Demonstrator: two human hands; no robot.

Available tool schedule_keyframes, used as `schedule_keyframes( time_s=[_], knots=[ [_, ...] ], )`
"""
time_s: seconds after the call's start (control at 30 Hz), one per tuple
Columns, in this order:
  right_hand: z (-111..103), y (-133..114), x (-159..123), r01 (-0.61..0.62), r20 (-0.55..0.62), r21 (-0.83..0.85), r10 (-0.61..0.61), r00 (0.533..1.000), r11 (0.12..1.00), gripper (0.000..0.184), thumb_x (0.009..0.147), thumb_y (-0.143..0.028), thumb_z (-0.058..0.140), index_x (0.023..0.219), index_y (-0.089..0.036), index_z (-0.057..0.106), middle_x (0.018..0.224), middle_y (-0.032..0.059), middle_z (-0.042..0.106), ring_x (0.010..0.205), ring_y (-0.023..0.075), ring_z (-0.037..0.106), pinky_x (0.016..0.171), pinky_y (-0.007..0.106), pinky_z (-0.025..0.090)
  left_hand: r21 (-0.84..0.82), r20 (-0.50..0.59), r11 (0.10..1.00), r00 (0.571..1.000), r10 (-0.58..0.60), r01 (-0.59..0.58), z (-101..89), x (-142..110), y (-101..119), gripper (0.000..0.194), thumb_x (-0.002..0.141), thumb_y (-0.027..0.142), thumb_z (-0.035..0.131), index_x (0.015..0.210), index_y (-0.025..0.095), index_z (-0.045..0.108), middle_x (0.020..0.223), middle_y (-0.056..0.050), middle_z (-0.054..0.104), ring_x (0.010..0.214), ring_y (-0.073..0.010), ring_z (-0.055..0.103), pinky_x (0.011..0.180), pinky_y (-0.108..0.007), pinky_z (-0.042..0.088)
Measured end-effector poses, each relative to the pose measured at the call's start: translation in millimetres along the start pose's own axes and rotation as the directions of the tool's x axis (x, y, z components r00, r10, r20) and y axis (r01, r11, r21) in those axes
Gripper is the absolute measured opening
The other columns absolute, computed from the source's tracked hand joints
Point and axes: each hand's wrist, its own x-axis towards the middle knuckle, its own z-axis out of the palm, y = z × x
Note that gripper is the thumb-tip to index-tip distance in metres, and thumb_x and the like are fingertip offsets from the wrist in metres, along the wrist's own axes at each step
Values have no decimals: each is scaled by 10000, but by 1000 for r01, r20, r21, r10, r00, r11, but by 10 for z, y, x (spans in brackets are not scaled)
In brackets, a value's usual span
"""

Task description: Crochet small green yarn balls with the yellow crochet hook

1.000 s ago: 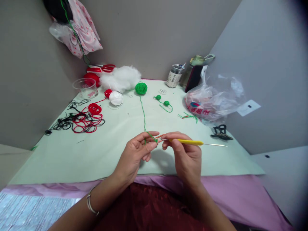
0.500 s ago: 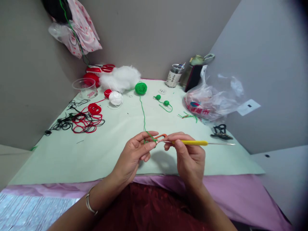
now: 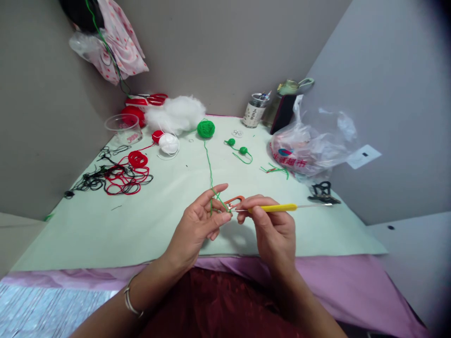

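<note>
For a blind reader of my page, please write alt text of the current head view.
A person's right hand holds a slender metal hook with a yellow handle, its tip at thin green yarn pinched in the left hand. The yarn runs to a round green yarn ball near fluffy white stuffing on a pale green tabletop.

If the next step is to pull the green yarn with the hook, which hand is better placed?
Probably the right hand: it holds the hook, whose tip is by the green yarn. The left hand pinches the yarn.
</note>
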Motion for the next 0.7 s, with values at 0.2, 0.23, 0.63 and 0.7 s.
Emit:
schedule_keyframes(
  time_s=[0.2,0.23,0.63,0.7],
  knots=[
    [90,104,-158,431,123,-601,-455,882,673,435,940,-76,709,1286,-333,767,1155,83,790,1029,242,754,838,382,628,-90,13,996,1000,-17,18,12,-5,-39,632,797,259,923,1379,185,687,726,63,603,485,-15,377,447,-134,339],
    [93,112,-162,448,127,-597,-473,872,666,442,950,-77,692,1306,-332,756,1161,88,787,1023,241,753,835,389,630,-134,33,988,997,-71,75,3,-1,-29,598,800,257,920,1350,167,703,722,63,595,466,-2,331,441,-131,323],
    [138,31,-18,248,26,-289,-251,968,925,271,988,-100,650,1119,-287,797,970,37,772,913,186,710,810,345,593,-53,-41,997,998,54,-57,64,3,-47,547,795,262,916,1312,224,741,867,26,657,551,-37,409,440,-160,313],
    [139,37,-13,206,-8,-228,-213,977,952,240,998,-122,647,1086,-284,800,937,28,766,855,175,704,764,329,591,-66,-17,998,1000,3,-4,75,-11,-39,563,792,263,915,1322,206,733,859,26,659,522,-27,368,432,-169,293]
  ],
)
